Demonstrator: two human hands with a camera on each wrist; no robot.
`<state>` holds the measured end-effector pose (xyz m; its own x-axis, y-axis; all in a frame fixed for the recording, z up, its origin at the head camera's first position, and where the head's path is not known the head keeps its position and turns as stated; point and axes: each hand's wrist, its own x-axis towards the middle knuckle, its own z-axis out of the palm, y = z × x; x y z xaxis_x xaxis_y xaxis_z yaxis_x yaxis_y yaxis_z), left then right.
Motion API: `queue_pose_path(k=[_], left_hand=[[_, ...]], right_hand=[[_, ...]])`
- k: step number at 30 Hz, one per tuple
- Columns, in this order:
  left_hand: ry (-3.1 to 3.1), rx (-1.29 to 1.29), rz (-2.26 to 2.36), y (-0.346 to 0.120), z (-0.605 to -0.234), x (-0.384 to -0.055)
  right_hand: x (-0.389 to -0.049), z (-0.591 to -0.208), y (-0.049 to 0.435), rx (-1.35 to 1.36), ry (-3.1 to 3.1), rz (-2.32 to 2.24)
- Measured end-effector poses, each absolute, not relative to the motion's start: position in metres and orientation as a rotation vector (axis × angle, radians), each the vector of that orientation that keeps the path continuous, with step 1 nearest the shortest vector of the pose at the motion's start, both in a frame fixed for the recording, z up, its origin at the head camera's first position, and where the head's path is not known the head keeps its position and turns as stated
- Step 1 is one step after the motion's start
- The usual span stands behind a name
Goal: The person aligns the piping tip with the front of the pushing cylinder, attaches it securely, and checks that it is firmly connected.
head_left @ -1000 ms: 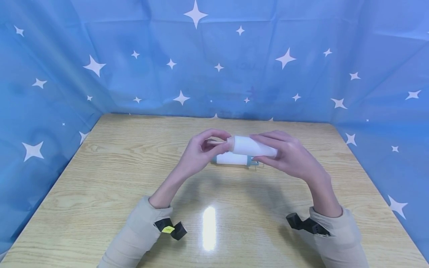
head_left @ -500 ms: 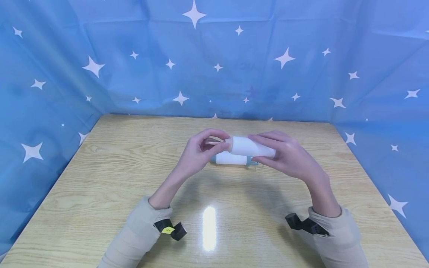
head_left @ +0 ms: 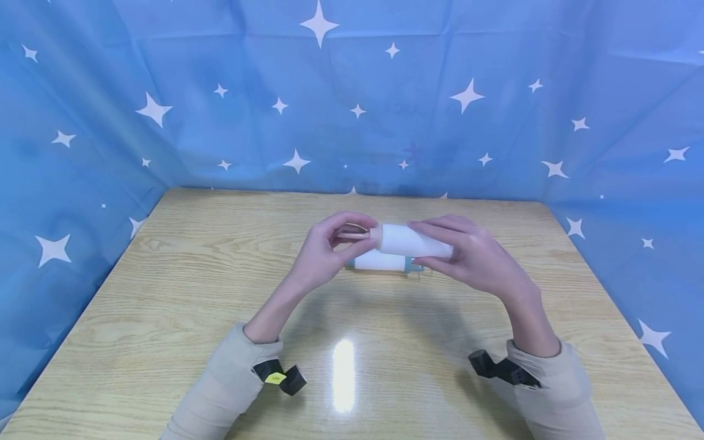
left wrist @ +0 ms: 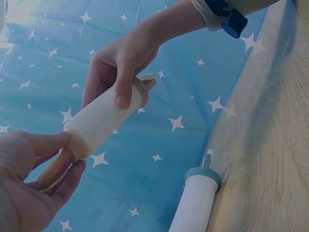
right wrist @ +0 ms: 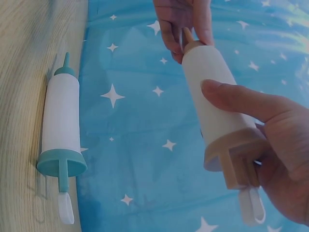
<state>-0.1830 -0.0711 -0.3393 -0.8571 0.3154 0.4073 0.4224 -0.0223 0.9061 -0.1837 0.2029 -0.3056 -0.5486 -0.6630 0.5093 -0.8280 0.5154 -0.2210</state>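
A white tube with tan ends (head_left: 404, 240) is held level above the table between both hands. My left hand (head_left: 324, 253) pinches the tan collar (left wrist: 78, 145) at its left end, where a slim tan nozzle (left wrist: 54, 171) points into the palm. Around the white body, my right hand (head_left: 481, 256) grips with the thumb on one side. At that end the right wrist view shows a tan flange (right wrist: 236, 145) with a white loop (right wrist: 252, 207). Just behind lies a matching white tube with teal ends (head_left: 379, 261), on its side and partly covered by the held one.
The wooden table (head_left: 165, 318) runs back to a blue curtain with white stars (head_left: 352, 134), which also lines both sides. A bright light reflection sits on the tabletop near the front. Black wrist cameras (head_left: 280, 376) are strapped over the sleeves.
Both hands and the tube stay in nearly the same place. My left fingers have shifted slightly at the collar, and a little more of the nozzle shows.
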Motion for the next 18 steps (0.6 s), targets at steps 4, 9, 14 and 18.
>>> queue_pose_path(k=[4,9,14,18], left_hand=[[-2.135,-0.821,-2.029,-0.0710,-0.3400,-0.1838],[-2.126,-0.832,-2.046,-0.0708,-0.3401,-0.1845],[-2.168,-0.818,-2.076,-0.0716,-0.3392,-0.1837],[-2.205,-0.807,-2.084,-0.0726,-0.3393,-0.1833]], right_hand=[[-0.1836,-0.3057,0.2031,1.234,-2.395,0.627],[-0.1835,-0.3058,0.2037,1.228,-2.395,0.635],[-0.1840,-0.3059,0.2048,1.227,-2.395,0.634],[-0.1843,-0.3065,0.2056,1.231,-2.399,0.633]])
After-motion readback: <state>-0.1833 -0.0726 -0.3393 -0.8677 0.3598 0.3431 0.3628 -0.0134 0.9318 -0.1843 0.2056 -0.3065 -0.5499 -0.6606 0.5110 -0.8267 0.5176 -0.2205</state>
